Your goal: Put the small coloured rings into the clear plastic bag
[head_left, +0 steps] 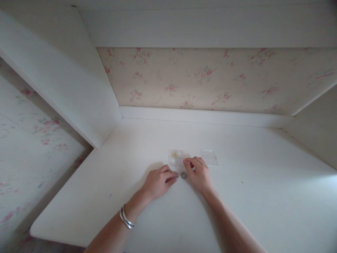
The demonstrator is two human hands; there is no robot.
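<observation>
Left hand (158, 182) curled, right hand (199, 173) grip pinching small clear bag (177, 160), axis unclear

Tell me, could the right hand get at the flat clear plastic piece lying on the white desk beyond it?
Probably yes. The flat clear plastic piece lies just past the right hand, with only bare white desk between them.

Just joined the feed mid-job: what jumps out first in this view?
Two bare hands meet at the middle of the white desk: the left hand, with silver bangles on its wrist, and the right hand pinch near a small dark round piece. Just behind the fingers lie two small clear plastic bags, the left bag with something yellowish inside, the right bag looking flat. Floral wallpaper fills the alcove's back.
</observation>
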